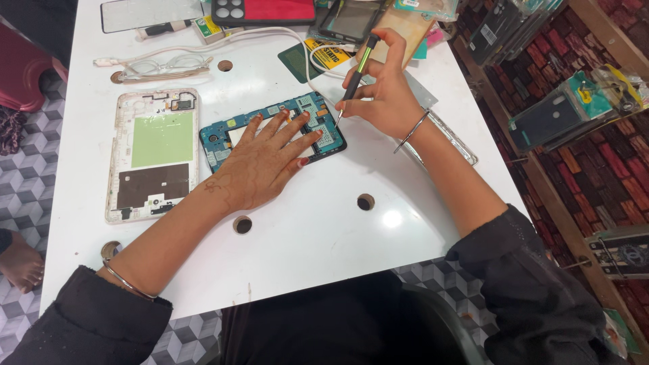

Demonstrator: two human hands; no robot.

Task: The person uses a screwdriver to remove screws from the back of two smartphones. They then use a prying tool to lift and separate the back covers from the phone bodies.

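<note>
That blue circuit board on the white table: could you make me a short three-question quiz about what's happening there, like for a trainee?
1. True or false: the left hand lies flat on the board.
2. What does the right hand hold? A) screwdriver B) glasses C) cable
3. Fill in: the white back cover lies to the ____ of the board in the picture.

Key
1. True, palm down with fingers spread.
2. A: a slim screwdriver, tip down at the board's right end.
3. Left, apart from it on the table.
</note>
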